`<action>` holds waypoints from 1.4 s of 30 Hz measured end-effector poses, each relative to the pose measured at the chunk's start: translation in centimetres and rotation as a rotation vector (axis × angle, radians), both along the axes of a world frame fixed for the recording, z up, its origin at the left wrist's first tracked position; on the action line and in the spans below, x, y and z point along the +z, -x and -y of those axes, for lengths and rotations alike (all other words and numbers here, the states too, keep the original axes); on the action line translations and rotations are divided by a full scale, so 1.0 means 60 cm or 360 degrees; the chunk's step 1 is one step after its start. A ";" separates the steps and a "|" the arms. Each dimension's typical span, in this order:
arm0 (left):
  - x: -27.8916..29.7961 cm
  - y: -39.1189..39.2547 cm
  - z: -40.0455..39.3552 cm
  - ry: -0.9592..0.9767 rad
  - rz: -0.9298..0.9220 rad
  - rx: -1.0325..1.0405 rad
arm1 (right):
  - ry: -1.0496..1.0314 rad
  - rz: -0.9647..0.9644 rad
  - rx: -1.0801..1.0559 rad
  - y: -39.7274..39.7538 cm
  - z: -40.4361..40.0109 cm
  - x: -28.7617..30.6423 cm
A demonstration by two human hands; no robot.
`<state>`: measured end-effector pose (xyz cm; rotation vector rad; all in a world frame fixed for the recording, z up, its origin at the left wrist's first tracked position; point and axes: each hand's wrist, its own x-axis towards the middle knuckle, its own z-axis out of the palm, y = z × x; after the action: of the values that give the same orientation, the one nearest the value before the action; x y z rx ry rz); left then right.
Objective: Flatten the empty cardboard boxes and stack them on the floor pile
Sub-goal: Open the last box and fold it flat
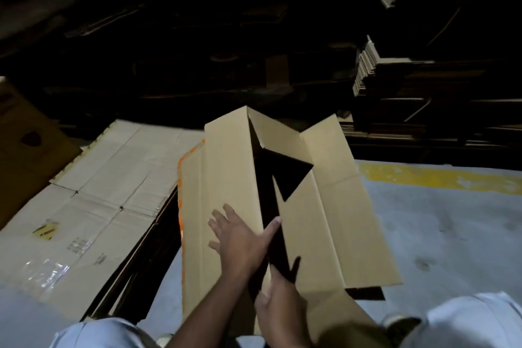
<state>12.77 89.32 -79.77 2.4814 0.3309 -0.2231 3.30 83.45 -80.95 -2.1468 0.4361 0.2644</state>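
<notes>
Head view, dim storage area. A tan cardboard box [234, 178] is standing half-collapsed in the middle of the frame, its long panels leaning apart so that a dark wedge-shaped gap is showing between them. Its lower end is resting near the person's knees; the far end is pointing away toward the dark stacks.

The left hand [240, 237] is lying on the box's left panel with fingers straight and spread, the grip apart, thumb reaching over the panel's inner edge into the gap. The right hand [278, 311] is lower down at the near end of the box, its fingers hooking around the edge of the right panel, the grip clamped on the cardboard there.

Behind the box's left panel another flat sheet with an orange edge [180, 200] is showing, touching or just behind it; I cannot tell which. To the left, a floor pile [107, 183] of flattened cartons is lying on the grey concrete floor [440, 229], a patch of clear tape shining at its near corner. A yellow painted line [440, 178] is crossing the floor at right. Bundles of flat cardboard [389, 85] are sitting stacked in the dark beyond it.
</notes>
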 end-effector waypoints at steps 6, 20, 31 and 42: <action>0.030 -0.051 -0.019 -0.0400 0.0105 -0.0023 | 0.0262 -0.0201 0.0493 -0.012 0.018 0.008; -0.008 0.026 -0.046 -0.0505 0.0247 -0.0073 | -0.1954 0.0060 -0.0689 -0.287 0.089 0.117; -0.037 0.005 -0.035 -0.0433 0.0217 -0.0104 | -0.1376 0.0519 -0.0868 -0.361 0.038 0.135; -0.082 0.018 -0.025 -0.0382 -0.0016 -0.0245 | -0.0816 0.0492 0.0041 -0.495 0.108 0.114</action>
<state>11.70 90.84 -84.70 2.7470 0.1785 -0.2731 32.98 76.96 -74.13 -1.6520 0.1396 0.0454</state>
